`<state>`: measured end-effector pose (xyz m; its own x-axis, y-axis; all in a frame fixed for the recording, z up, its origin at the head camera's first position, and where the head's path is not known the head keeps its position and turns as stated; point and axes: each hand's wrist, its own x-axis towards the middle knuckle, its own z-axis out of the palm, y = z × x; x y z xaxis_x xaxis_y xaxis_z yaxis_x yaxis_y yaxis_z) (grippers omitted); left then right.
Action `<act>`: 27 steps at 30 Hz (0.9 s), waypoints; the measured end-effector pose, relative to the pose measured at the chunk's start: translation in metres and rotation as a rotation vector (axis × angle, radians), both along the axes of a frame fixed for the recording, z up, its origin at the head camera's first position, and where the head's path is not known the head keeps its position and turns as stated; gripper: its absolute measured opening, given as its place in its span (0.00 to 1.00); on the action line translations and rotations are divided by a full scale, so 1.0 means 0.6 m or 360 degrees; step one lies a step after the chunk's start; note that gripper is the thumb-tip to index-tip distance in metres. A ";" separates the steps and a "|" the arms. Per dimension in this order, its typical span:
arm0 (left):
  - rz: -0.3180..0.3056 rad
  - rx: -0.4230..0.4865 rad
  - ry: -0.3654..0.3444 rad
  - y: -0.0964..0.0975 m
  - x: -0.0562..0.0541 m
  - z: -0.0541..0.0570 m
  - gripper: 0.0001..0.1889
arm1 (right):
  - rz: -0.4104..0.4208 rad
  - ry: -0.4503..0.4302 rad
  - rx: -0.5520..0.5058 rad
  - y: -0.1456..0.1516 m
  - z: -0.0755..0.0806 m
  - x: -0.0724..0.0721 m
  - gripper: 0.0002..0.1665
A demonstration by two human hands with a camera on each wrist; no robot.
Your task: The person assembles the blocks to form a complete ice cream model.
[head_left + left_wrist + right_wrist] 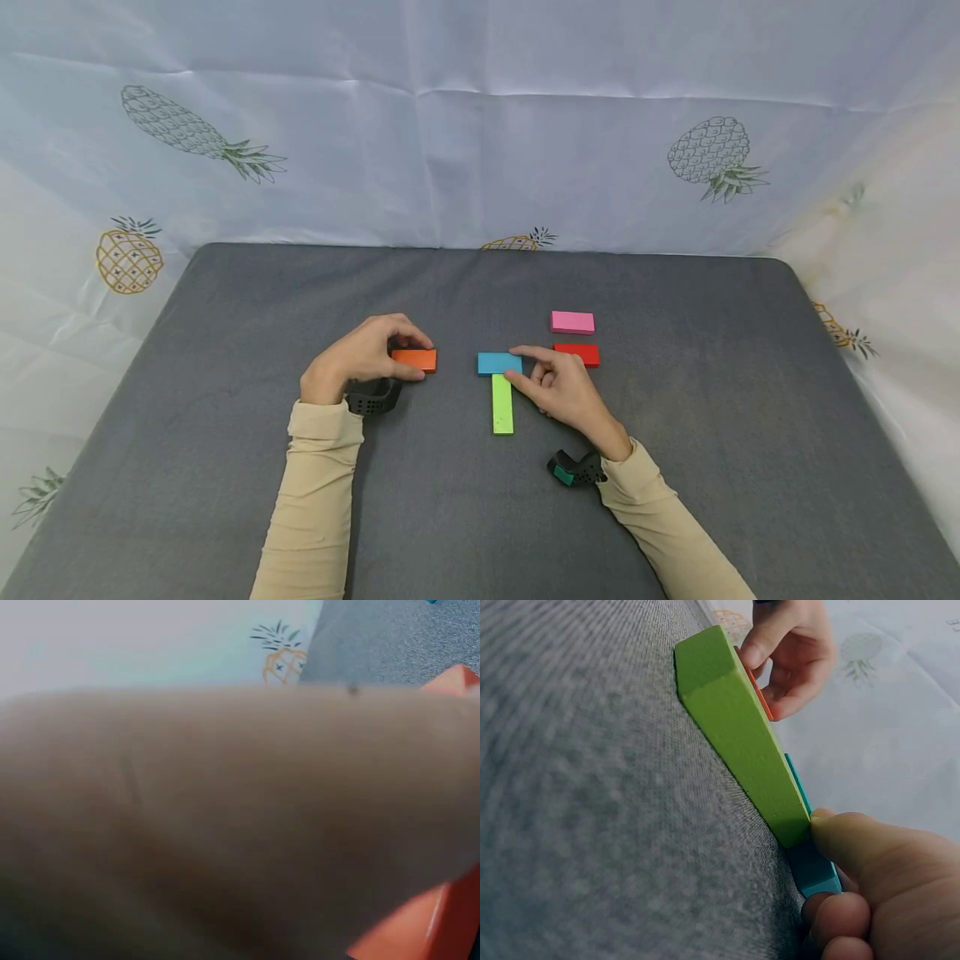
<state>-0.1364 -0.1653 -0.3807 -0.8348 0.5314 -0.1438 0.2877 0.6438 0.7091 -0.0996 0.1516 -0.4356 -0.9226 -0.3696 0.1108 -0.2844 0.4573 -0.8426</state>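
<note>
My left hand [371,348] pinches an orange block [415,360] between thumb and fingers, at the left of the group. In the left wrist view, blurred skin covers most of the same orange block [409,926]. With thumb and index finger, my right hand [562,390] grips the right end of a blue block [495,363] by its long sides. A lime green block [502,406] lies lengthwise below the blue one, its far end against the blue block's near side, forming a T. The right wrist view shows the thumb where the green block [742,742] meets the blue.
Partly behind the right hand lies a red block [588,356], with a pink block [572,322] just beyond it. All lie on a grey cloth-covered table [450,517]. A white pineapple-print curtain [465,150] hangs along the table's far edge and sides.
</note>
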 end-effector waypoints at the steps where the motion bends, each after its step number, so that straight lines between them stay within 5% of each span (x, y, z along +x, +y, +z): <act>1: 0.0003 -0.0011 -0.0004 0.000 0.000 0.000 0.19 | -0.0001 0.0001 -0.0001 0.000 0.000 0.000 0.20; 11: -0.0002 -0.0043 0.0010 0.002 -0.002 -0.003 0.17 | -0.0010 0.0003 -0.0001 0.001 -0.003 0.000 0.20; 21: -0.0043 0.0008 0.0225 0.025 -0.006 -0.009 0.15 | -0.0007 0.0002 -0.0009 0.000 -0.003 0.000 0.20; 27: -0.0068 0.0037 0.0230 0.039 -0.007 -0.011 0.16 | -0.0008 0.0001 -0.0003 0.000 -0.003 0.000 0.20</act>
<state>-0.1404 -0.1419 -0.3874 -0.8226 0.5685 -0.0108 0.4146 0.6127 0.6728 -0.0998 0.1515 -0.4372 -0.9244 -0.3647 0.1122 -0.2828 0.4574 -0.8431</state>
